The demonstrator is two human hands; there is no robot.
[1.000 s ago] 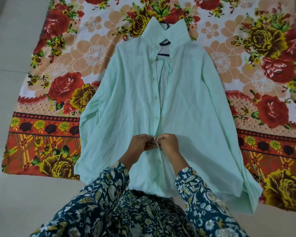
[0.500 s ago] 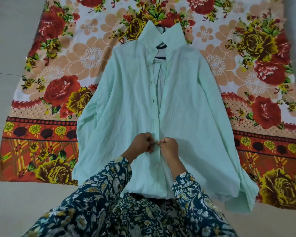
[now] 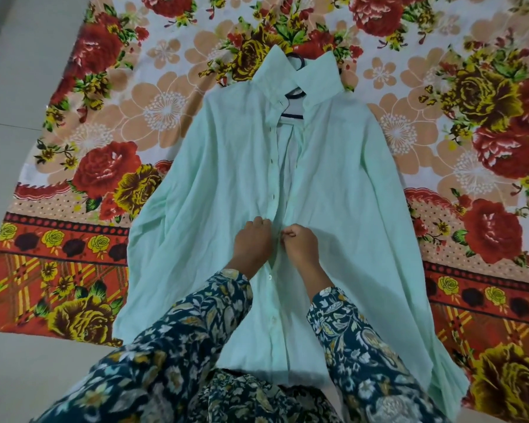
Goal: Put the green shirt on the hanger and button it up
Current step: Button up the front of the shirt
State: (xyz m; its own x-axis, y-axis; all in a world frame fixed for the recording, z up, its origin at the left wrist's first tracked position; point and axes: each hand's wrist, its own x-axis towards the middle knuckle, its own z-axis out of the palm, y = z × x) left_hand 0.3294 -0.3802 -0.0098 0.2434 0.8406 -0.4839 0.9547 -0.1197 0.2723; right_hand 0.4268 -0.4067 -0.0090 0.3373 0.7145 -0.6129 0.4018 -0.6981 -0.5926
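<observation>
My left hand [image 3: 252,244] and right hand [image 3: 300,245] are curled side by side, each pinching an edge of the front opening of the pale mint-green cotton shirt [image 3: 220,209] spread flat beneath them. Just below my grip the front is buttoned; above it gapes up to the collar, where the thin black hanger [image 3: 293,116] shows. Everything lies on a red-and-orange floral cloth [image 3: 104,166].
</observation>
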